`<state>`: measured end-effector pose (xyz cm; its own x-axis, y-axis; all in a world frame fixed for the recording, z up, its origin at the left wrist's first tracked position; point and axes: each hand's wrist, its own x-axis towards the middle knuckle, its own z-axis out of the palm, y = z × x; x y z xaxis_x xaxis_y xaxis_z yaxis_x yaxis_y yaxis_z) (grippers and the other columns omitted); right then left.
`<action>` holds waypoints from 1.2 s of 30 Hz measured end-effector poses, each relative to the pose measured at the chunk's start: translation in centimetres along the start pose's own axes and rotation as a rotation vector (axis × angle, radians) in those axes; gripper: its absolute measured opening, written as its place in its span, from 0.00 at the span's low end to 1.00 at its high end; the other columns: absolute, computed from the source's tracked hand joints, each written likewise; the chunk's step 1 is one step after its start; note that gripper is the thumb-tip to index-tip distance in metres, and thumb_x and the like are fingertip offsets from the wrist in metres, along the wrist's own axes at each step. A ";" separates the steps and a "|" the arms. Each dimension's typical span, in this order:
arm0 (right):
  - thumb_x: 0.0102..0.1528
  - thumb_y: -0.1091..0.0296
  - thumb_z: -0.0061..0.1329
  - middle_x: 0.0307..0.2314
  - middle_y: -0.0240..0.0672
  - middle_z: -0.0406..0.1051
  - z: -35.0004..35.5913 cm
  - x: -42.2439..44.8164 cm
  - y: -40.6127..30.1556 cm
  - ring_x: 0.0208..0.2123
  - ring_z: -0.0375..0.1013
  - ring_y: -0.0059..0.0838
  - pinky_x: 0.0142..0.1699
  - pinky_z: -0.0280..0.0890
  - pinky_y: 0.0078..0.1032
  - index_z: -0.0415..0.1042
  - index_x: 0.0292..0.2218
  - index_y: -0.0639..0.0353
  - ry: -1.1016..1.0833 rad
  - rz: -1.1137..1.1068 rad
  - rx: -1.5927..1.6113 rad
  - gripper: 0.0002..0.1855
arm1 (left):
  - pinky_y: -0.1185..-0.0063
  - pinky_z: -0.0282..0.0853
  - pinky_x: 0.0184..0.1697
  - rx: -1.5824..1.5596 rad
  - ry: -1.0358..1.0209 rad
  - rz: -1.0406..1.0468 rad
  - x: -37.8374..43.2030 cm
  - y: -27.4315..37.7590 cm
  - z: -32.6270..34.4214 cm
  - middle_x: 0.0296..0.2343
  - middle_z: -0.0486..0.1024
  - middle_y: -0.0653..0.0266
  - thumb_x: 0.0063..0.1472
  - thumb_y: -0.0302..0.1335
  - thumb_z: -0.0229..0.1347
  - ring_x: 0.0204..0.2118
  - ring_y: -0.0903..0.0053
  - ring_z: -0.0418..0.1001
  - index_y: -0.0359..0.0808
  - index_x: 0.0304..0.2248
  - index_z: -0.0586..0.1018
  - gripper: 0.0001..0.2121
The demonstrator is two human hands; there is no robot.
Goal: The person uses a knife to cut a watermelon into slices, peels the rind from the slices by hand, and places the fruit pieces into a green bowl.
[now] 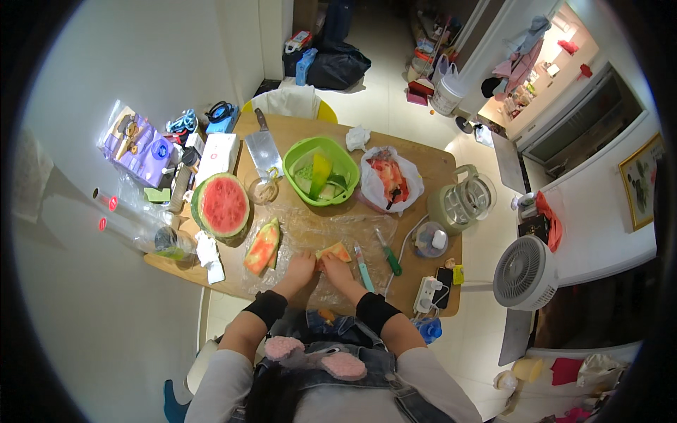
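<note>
My left hand (300,268) and my right hand (337,268) are close together above clear plastic film (301,224) on the wooden table. Both grip a piece of watermelon rind (338,251) with pale red flesh on it; my fingers hide its near edge. To the left lie more rind pieces (263,247), overlapping. Right of my hands are a knife with a turquoise handle (364,272) and a peeler with a green handle (391,260). A cut watermelon half (225,205) stands at the left, its red face towards me. Ahead, a green basket (347,198) holds peeled green rind.
A cleaver (263,150) lies at the far side near a glass bowl (263,190). A white plastic bag (410,182) contains red scraps. At the right are a glass water jug (447,211), a lidded plastic tub (420,248), a power strip (424,295) and a fan (521,275).
</note>
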<state>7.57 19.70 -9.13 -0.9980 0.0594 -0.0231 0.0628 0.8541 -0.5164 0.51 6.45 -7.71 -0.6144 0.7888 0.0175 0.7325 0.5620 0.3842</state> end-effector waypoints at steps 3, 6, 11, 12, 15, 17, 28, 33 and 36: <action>0.42 0.67 0.46 0.28 0.38 0.62 -1.3 0.3 0.4 0.32 0.66 0.38 0.33 0.62 0.29 0.63 0.31 0.59 -0.145 -0.036 -0.043 0.13 | 0.72 0.62 0.33 -0.176 -0.017 -0.038 -0.2 0.1 -1.1 0.29 0.67 0.53 0.43 0.27 0.50 0.32 0.62 0.66 0.33 0.29 0.70 0.11; 0.42 0.67 0.46 0.28 0.37 0.62 -3.4 -0.3 0.3 0.30 0.66 0.37 0.33 0.62 0.29 0.63 0.31 0.59 0.032 -0.159 -0.049 0.12 | 0.73 0.62 0.34 -0.335 0.153 -0.135 -0.6 1.2 -2.9 0.26 0.67 0.56 0.47 0.24 0.49 0.32 0.61 0.65 0.31 0.30 0.70 0.09; 0.41 0.66 0.48 0.28 0.38 0.62 -1.6 -0.4 0.1 0.28 0.67 0.38 0.32 0.62 0.30 0.62 0.31 0.59 -0.069 -0.260 -0.034 0.14 | 0.74 0.63 0.33 -0.413 0.157 -0.314 -1.9 -0.9 -1.5 0.26 0.68 0.56 0.49 0.27 0.49 0.30 0.63 0.67 0.31 0.31 0.70 0.10; 0.41 0.66 0.48 0.28 0.38 0.62 -1.3 -0.4 0.3 0.28 0.67 0.38 0.32 0.63 0.30 0.62 0.31 0.59 -0.077 -0.270 -0.040 0.14 | 0.74 0.64 0.32 -0.430 0.128 -0.338 -2.0 -1.2 -1.7 0.26 0.68 0.55 0.50 0.28 0.49 0.30 0.64 0.68 0.31 0.31 0.70 0.10; 0.42 0.66 0.47 0.28 0.37 0.61 -1.2 -0.7 0.6 0.28 0.67 0.38 0.31 0.62 0.30 0.62 0.31 0.58 -0.139 -0.206 -0.095 0.13 | 0.76 0.64 0.31 -0.478 0.018 -0.409 -2.8 -1.8 -2.3 0.24 0.69 0.54 0.51 0.30 0.48 0.27 0.66 0.69 0.30 0.30 0.71 0.10; 0.43 0.67 0.47 0.27 0.37 0.62 -2.2 -0.8 0.8 0.27 0.67 0.35 0.29 0.62 0.27 0.63 0.30 0.58 -0.157 -0.214 0.010 0.12 | 0.74 0.64 0.32 -0.547 -0.013 -0.447 -3.4 -2.6 -1.8 0.25 0.70 0.54 0.51 0.31 0.47 0.29 0.64 0.69 0.32 0.29 0.72 0.10; 0.41 0.71 0.46 0.23 0.37 0.66 -15.0 5.2 7.4 0.25 0.67 0.30 0.30 0.62 0.24 0.65 0.29 0.61 0.036 0.190 0.237 0.10 | 0.73 0.64 0.33 -0.678 -0.149 -0.512 -4.2 -2.9 -0.6 0.25 0.72 0.55 0.50 0.34 0.46 0.30 0.64 0.70 0.33 0.29 0.74 0.12; 0.41 0.72 0.44 0.32 0.37 0.64 -9.7 4.8 8.3 0.34 0.65 0.34 0.37 0.61 0.29 0.65 0.32 0.61 0.213 0.228 -0.117 0.12 | 0.74 0.64 0.33 -0.646 -0.129 -0.509 -4.3 -2.7 -0.9 0.24 0.72 0.54 0.50 0.32 0.47 0.30 0.63 0.70 0.33 0.29 0.73 0.11; 0.40 0.73 0.43 0.33 0.37 0.63 -7.5 6.7 9.0 0.36 0.63 0.35 0.39 0.58 0.31 0.66 0.31 0.58 0.395 0.012 -0.313 0.12 | 0.74 0.64 0.33 -0.639 -0.141 -0.474 -4.7 -2.7 -1.5 0.25 0.71 0.54 0.50 0.31 0.47 0.30 0.62 0.70 0.33 0.29 0.73 0.11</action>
<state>1.56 31.61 -7.52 -0.9206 0.2096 0.3296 0.1348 0.9624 -0.2356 0.99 0.91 -7.47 -0.7434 0.5505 -0.3799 0.0682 0.6274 0.7757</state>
